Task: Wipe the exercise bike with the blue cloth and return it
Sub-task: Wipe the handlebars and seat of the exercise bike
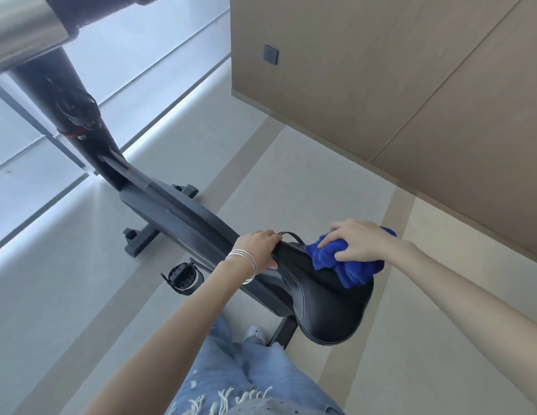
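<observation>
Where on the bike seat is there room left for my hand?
The wide back end of the seat is bare, from the blue cloth to its rear edge. The front is crowded: the left hand grips the seat's nose and the right hand holds the bunched cloth beside it. The floor between the seat and the wooden wall is free too.

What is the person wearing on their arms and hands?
The left arm and right arm are bare: no sleeves show, no gloves. A few thin silver bangles circle the wrist by the left hand. The right hand has no jewellery that shows.
</observation>
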`<state>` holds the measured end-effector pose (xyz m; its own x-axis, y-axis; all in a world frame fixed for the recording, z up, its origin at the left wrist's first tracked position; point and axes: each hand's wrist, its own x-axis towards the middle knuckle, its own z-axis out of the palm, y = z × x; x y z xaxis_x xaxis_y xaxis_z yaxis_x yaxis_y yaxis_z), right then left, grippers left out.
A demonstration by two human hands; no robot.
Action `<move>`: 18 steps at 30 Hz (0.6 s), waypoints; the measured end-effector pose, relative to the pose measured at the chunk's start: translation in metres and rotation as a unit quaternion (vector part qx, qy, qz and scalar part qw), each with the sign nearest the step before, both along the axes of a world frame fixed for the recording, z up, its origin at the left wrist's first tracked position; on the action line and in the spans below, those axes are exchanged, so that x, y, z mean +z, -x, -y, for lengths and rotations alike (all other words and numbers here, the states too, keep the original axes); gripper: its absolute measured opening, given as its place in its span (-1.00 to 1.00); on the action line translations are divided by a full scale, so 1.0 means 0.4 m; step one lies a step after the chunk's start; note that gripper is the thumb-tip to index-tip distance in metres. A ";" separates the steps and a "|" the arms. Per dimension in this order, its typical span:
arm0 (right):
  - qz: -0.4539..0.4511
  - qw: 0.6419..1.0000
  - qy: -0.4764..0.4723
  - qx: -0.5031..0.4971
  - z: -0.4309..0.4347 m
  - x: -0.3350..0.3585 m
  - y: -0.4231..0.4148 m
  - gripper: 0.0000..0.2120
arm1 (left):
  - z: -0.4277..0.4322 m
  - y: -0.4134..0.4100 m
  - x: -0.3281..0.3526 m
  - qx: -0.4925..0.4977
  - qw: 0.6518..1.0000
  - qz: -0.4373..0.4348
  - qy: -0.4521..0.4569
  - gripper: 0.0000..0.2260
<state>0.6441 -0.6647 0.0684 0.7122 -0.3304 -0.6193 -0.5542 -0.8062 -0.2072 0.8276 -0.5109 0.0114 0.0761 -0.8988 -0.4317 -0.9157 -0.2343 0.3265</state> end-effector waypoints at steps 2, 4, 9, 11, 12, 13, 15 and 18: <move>0.036 0.999 -0.008 -0.016 0.018 -0.024 -0.061 -0.60 | 0.000 -0.011 -0.004 0.012 1.000 0.003 0.001 -0.44; 0.055 0.992 -0.091 -0.072 0.013 -0.056 -0.121 -0.59 | -0.005 -0.020 -0.012 0.037 0.999 0.006 0.002 -0.42; 0.002 0.973 -0.209 -0.101 -0.004 -0.112 -0.154 -0.71 | -0.032 -0.012 -0.039 0.082 0.996 -0.006 0.018 -0.46; -0.027 0.979 -0.193 -0.062 0.017 -0.108 -0.135 -0.77 | -0.036 -0.009 -0.044 0.099 0.995 -0.017 0.024 -0.46; -0.047 0.982 -0.180 -0.043 0.029 -0.102 -0.123 -0.78 | -0.036 -0.008 -0.044 0.102 0.994 -0.020 0.023 -0.45; -0.062 0.984 -0.166 -0.024 0.039 -0.097 -0.110 -0.77 | -0.035 -0.009 -0.044 0.101 0.995 -0.020 0.020 -0.44; -0.065 0.988 -0.140 0.011 0.047 -0.090 -0.086 -0.72 | -0.033 -0.011 -0.045 0.096 0.995 -0.016 0.013 -0.41; -0.038 0.993 -0.109 0.033 0.048 -0.086 -0.071 -0.72 | -0.031 -0.016 -0.046 0.092 0.996 -0.016 0.002 -0.39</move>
